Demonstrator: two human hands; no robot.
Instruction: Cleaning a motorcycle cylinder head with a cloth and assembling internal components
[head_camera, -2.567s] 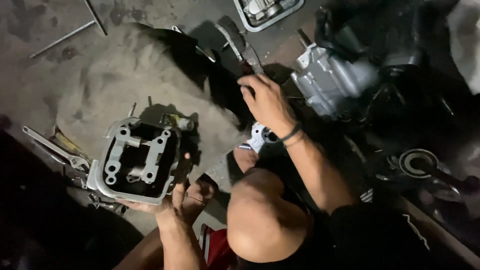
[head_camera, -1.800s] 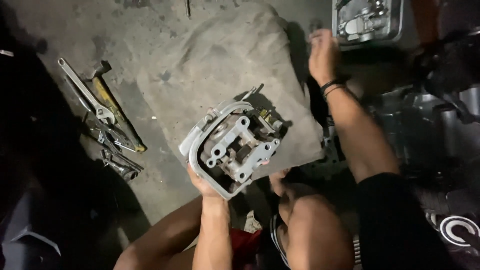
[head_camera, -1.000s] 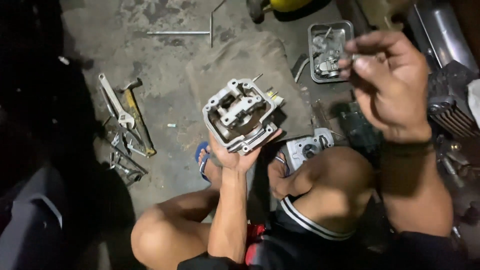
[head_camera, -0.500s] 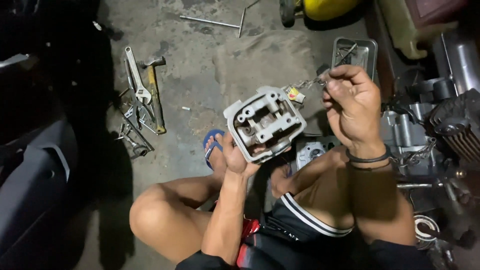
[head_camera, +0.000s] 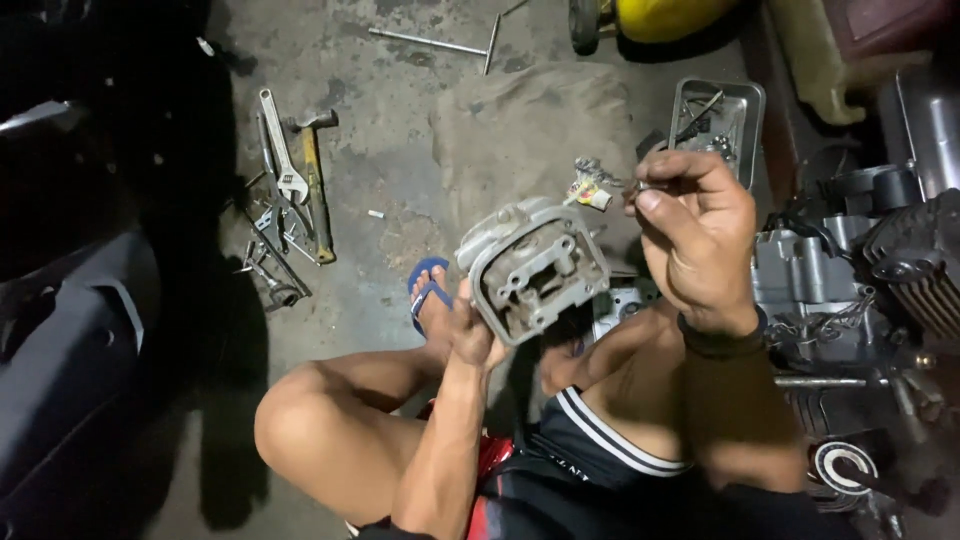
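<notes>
Left hand (head_camera: 470, 335) gripping grey engine head (head_camera: 535, 270) from below above the knees, right hand (head_camera: 695, 235) pinching a small metal part (head_camera: 640, 184) just beside it over bare concrete floor (head_camera: 400, 190); likely to slip loose and roll among the spanners (head_camera: 285, 195).

head-worn view (single), looking steeply down, close

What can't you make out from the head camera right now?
- Small metal part in the right hand: too small, mostly covered by its fingertips.
- Left hand: largely behind the cylinder head it holds.
- Contents of the metal tray: too small, dim.
- Engine: cut off by the right edge.
</notes>
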